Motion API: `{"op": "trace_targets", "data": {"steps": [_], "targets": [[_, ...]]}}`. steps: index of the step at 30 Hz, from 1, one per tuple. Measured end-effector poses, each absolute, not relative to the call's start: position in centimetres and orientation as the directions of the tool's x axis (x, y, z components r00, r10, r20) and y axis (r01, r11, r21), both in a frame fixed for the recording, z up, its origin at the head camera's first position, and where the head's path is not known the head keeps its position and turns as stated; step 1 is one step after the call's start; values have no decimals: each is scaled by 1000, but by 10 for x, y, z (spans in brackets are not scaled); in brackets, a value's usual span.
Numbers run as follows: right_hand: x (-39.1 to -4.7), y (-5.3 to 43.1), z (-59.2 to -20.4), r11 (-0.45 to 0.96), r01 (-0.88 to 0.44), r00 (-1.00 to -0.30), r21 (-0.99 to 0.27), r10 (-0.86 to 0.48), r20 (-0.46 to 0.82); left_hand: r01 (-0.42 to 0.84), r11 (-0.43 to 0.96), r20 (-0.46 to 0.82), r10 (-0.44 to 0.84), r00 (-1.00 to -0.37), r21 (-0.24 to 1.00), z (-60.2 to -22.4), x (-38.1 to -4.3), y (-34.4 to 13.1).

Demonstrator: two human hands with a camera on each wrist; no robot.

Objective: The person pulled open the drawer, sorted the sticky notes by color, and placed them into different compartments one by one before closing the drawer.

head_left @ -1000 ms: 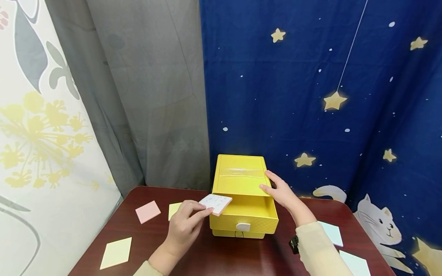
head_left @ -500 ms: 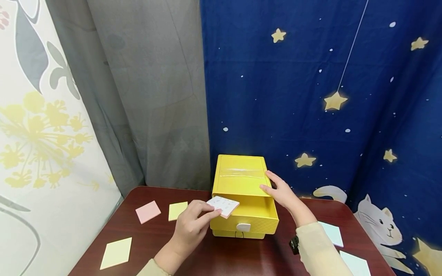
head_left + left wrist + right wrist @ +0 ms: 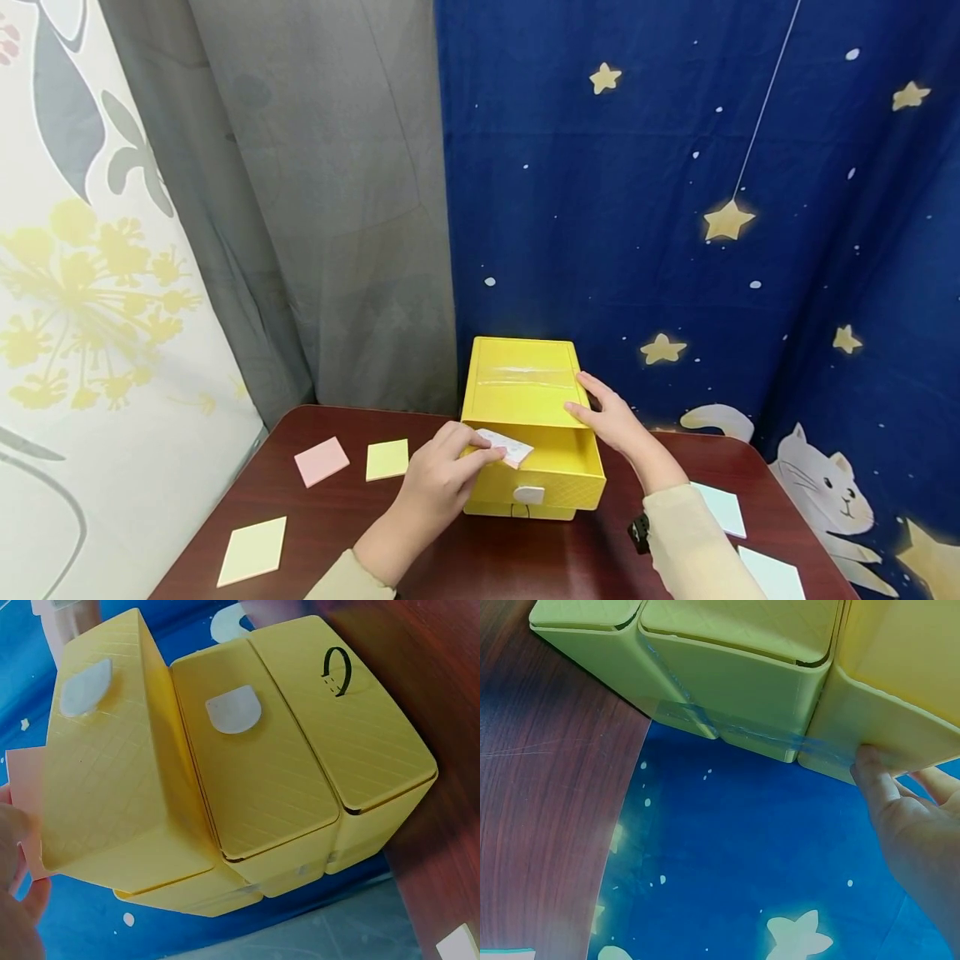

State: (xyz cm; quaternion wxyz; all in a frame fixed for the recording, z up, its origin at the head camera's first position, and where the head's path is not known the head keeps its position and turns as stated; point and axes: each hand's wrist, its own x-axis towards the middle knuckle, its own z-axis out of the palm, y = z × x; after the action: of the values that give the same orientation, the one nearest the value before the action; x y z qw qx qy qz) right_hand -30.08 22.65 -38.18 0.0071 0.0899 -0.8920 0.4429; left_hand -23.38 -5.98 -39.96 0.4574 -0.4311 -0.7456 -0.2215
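"What does the left hand [image 3: 442,475] hold?"
"Its fingers pinch a patterned notepad [image 3: 513,445] over the open top drawer [image 3: 568,483] of the yellow cabinet [image 3: 521,354]."
"And the right hand [image 3: 617,421]?"
"Relaxed fingers rest against the cabinet's right upper edge."
"Other pads?"
"On the bench [image 3: 540,558], pink [image 3: 322,461] and yellow pads [image 3: 387,459] lie left of the cabinet, pale blue pads [image 3: 717,508] right."

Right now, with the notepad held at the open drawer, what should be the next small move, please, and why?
Probably the left hand should lower the notepad into the drawer and release it: the notepad is pinched at the drawer's open top, and the right hand rests against the box.
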Motion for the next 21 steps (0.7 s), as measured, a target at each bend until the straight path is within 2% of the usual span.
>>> {"op": "trace_targets", "data": {"steps": [12, 21], "targets": [[-302, 228, -383, 584, -176, -982, -793, -161, 99, 774, 631, 833, 452, -318, -47, -391, -238, -48], [-302, 228, -383, 581, -178, -981, -794, -167, 97, 734, 678, 806, 457, -376, -42, -387, -240, -40]]}}
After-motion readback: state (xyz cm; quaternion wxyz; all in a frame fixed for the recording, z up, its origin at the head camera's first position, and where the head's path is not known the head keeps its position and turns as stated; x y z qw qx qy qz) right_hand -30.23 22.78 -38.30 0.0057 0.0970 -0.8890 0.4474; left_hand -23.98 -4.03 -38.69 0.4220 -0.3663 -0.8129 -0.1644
